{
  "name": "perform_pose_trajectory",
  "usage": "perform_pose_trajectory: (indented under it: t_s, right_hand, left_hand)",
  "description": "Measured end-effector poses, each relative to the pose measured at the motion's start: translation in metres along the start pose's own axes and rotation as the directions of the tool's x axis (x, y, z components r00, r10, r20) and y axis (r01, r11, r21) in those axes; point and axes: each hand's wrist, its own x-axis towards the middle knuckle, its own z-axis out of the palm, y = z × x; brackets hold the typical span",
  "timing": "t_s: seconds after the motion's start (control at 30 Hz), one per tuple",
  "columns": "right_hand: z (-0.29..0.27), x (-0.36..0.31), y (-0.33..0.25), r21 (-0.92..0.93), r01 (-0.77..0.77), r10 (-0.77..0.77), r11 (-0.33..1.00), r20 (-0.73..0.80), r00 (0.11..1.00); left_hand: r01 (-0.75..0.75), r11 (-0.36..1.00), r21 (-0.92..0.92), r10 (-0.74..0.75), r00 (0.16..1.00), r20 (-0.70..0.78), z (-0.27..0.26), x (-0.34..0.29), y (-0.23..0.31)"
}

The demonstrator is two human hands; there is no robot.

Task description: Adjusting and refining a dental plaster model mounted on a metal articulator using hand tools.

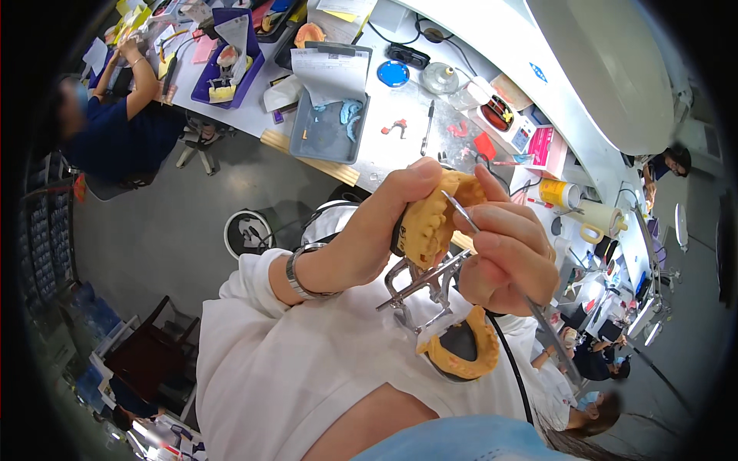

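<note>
1 knobbly yellow cast [425, 229] sits clasped in the left grip [377, 219]; the right grip [509, 250] pinches a slender metal tool [548, 330].

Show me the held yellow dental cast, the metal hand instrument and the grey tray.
Held yellow dental cast [421, 226]: head view, outer side.
Metal hand instrument [553, 338]: head view, on its shaft.
Grey tray [323, 147]: head view, bare floor.

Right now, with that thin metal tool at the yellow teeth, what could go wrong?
Two things, perhaps. The metal tool in the right hand might slip, scratching the upper yellow model or nicking the left hand, whose thumb is close to the tip. And the hinged metal frame stands open, so the lower yellow model could swing and knock something.
</note>
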Motion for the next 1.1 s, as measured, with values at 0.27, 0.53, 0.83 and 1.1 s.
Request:
perform_pose_trajectory:
  t_s: [0.27, 0.53, 0.83, 1.1]
  right_hand:
    - [0.003, 0.0, 0.002, -0.111, -0.024, 0.009, 0.994, -0.135, 0.991]
    - [0.001, 0.006, -0.004, -0.118, -0.032, 0.027, 0.993, -0.04, 0.999]
    - [-0.001, 0.004, 0.0, 0.303, -0.154, 0.222, 0.941, -0.205, 0.953]
    - [0.002, -0.003, 0.008, 0.313, -0.08, 0.12, 0.946, -0.112, 0.986]
  left_hand:
    - [-0.011, 0.998, 0.064, 0.0, 0.986, 0.169, -0.014, 0.001, -0.002]
    - [-0.072, 0.989, 0.13, 0.068, 0.997, 0.035, -0.007, 0.002, -0.004]
    - [-0.007, 0.999, 0.042, 0.0, 0.985, 0.173, -0.014, 0.003, -0.002]
    - [-0.013, 0.999, -0.048, 0.02, 0.99, 0.143, -0.012, 0.009, -0.008]
